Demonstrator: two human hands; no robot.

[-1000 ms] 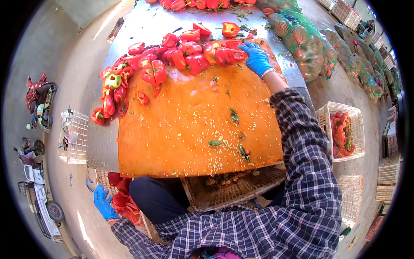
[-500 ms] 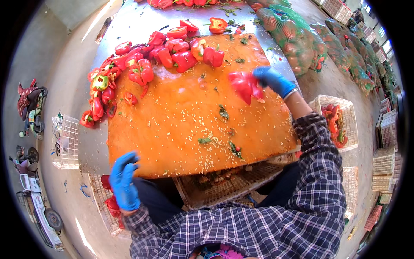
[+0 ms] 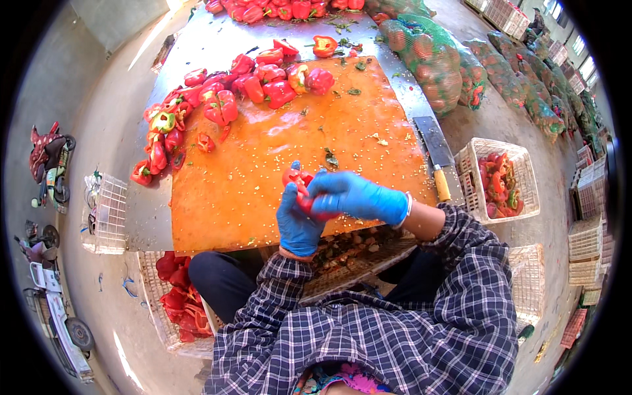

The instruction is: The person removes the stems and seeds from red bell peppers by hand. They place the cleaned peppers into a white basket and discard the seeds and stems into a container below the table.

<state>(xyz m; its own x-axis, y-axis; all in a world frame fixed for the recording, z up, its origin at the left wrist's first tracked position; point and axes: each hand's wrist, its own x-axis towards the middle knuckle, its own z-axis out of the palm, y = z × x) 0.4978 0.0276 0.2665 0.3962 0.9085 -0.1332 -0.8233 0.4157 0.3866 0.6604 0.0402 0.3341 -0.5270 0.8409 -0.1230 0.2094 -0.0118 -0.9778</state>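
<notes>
Over the near edge of an orange cutting board [image 3: 263, 191], both my blue-gloved hands are together on a red bell pepper [image 3: 305, 203]. My left hand [image 3: 299, 227] grips it from the near left with its fingers curled around it. My right hand [image 3: 362, 197] closes on it from the right, its fingertips pressed at the pepper's cut side. Fingers hide much of the pepper. Halved red peppers [image 3: 280, 92] lie along the board's far and left edges. A cleaver [image 3: 432, 141] with a wooden handle rests at the right edge. Seeds and leaf scraps dot the board.
Whole red peppers [image 3: 253, 13] are heaped at the metal table's far end. Crates with pepper pieces stand at the right [image 3: 466, 178] and near left [image 3: 155, 296]. A scrap crate [image 3: 382, 263] sits below the board. Green net sacks [image 3: 431, 66] line the far right.
My right hand has brought the pepper from the board's right side to the near middle. My left hand has come rightward and taken hold of it too. The cleaver has come into sight.
</notes>
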